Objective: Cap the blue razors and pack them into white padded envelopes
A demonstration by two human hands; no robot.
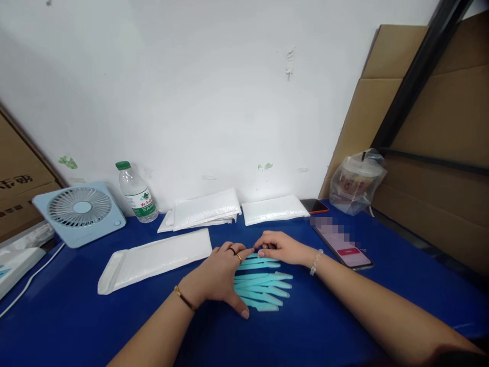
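Observation:
Several slim turquoise sticks (pixel 263 290) with pale tips lie fanned out on the blue table. My left hand (pixel 221 272) rests over their left ends, thumb spread toward the near side and fingers reaching to the far side; its palm hides what is beneath. At the far edge of the sticks is my right hand (pixel 280 248), its thumb and index finger pinched together close to my left fingertips. Whatever the pinch holds is too small to make out. To the left of my left hand lies a white padded envelope (pixel 160 260).
Behind are stacked white envelopes (pixel 206 209) and another envelope (pixel 275 209). A blue fan (pixel 80 209) and a bottle (pixel 137 196) stand left. At right are a lit phone (pixel 344 244), a dark phone (pixel 315 206) and a bagged cup (pixel 357 181).

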